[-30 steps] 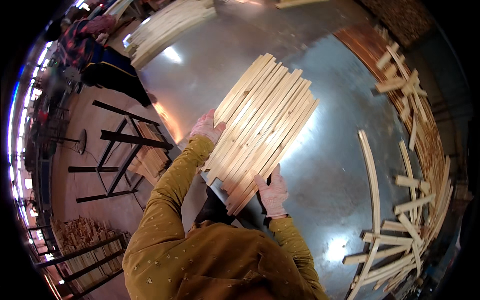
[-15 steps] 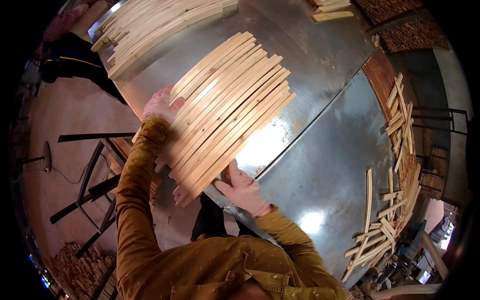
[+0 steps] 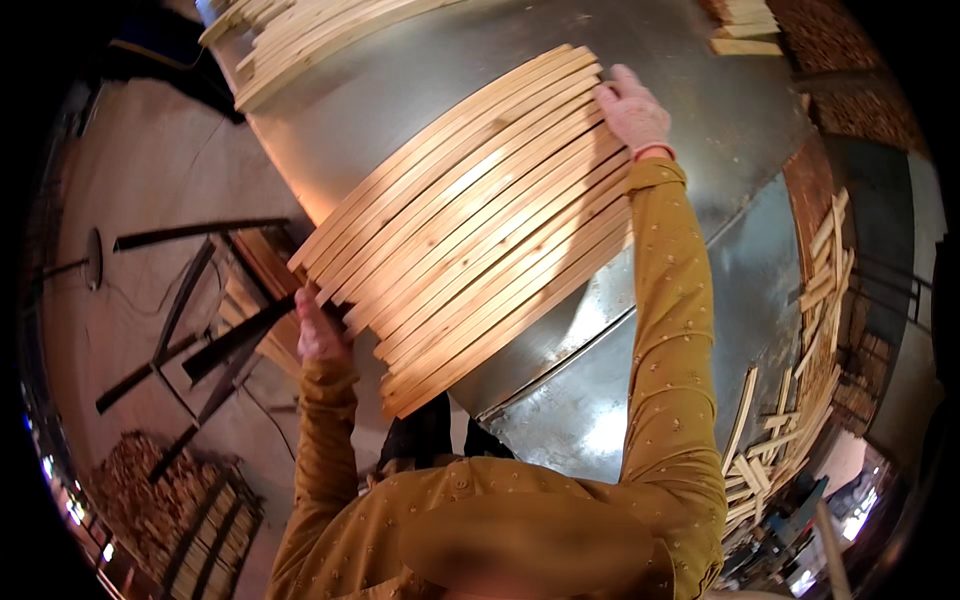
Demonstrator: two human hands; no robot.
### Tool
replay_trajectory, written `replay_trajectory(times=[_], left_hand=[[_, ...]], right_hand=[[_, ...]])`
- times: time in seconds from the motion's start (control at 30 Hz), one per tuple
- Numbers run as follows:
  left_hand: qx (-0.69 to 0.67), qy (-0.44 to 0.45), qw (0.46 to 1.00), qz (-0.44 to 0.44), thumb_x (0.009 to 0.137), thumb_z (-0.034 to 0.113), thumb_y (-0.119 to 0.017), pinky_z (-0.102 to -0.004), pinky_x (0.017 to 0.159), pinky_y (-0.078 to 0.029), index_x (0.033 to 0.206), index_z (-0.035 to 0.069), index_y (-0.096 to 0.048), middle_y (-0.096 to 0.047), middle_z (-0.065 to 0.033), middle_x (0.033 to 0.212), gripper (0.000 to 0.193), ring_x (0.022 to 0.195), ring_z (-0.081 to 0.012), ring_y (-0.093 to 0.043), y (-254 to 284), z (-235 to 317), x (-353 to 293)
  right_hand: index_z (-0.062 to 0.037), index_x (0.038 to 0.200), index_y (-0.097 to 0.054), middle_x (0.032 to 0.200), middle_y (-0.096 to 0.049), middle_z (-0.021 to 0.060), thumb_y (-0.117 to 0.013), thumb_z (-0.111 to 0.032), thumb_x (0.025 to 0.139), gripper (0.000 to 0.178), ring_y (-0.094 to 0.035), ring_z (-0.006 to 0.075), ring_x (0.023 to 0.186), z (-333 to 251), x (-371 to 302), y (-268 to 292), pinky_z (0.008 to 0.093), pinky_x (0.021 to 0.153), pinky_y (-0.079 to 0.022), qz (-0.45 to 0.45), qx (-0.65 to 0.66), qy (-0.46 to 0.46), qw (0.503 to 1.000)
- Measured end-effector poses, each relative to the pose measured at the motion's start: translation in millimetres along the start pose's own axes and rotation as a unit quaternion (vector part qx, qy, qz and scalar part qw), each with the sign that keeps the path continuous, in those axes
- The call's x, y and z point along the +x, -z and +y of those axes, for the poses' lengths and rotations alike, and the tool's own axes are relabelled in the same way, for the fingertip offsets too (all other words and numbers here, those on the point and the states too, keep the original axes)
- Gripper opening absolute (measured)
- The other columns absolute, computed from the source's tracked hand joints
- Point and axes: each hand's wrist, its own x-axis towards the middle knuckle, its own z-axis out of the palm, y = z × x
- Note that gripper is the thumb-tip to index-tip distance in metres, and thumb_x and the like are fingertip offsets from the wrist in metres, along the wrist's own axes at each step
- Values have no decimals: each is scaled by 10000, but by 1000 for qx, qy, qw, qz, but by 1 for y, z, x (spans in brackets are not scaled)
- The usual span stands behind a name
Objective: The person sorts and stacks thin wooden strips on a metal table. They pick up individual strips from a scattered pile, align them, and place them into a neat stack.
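A flat layer of long, pale wooden strips (image 3: 470, 220) lies side by side on the metal tabletop, slanting from near left to far right. Their near ends are staggered and reach past the table's edge. My left hand (image 3: 322, 330) is at the near-left ends, its visible fingers straight and some hidden. Against the far-right ends rests my right hand (image 3: 635, 108), open, fingers extended and holding nothing. Both hands look gloved, with a red band at the right wrist.
Another row of strips (image 3: 330, 40) lies at the table's far left. Short pieces (image 3: 745, 30) sit at the far right, and a loose heap (image 3: 770, 460) lines the right edge. A dark metal frame (image 3: 200, 300) stands left of the table, with a wood-filled crate (image 3: 180, 510) below.
My right hand has moved from the near edge of the strips to their far-right ends. My left hand has slid from their left side to the near-left ends. The strip ends look more even.
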Motion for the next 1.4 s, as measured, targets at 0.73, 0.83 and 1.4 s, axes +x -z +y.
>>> replay_trajectory(times=[0.73,0.83,1.4], left_hand=[[432,-100,872,-207,881,140,-687,-368,706,-538,1084,25,-657,-679,-152,870,235,781,-314,-670,-50,151,20],[422,-136,878,-181,854,156,-698,-389,729,-535,1093,37,-659,-674,-166,917,270,825,-357,-661,-47,131,33],[614,-179,763,-88,890,324,-682,-452,941,-499,1217,56,-640,-671,-172,1172,425,1085,-375,-634,-45,151,147]], right_hand=[[-47,1235,-385,1040,-619,147,-560,-377,964,461,-605,235,929,-54,-312,13,339,787,-496,-98,82,-136,982],[60,1543,-97,1243,-636,249,-627,-498,921,989,-642,398,1108,-109,-324,-14,408,945,-503,-158,297,-315,888],[-21,1536,-223,1268,-621,238,-482,-560,946,840,-594,387,1185,-146,-145,-33,436,1020,-447,-239,235,-37,941]])
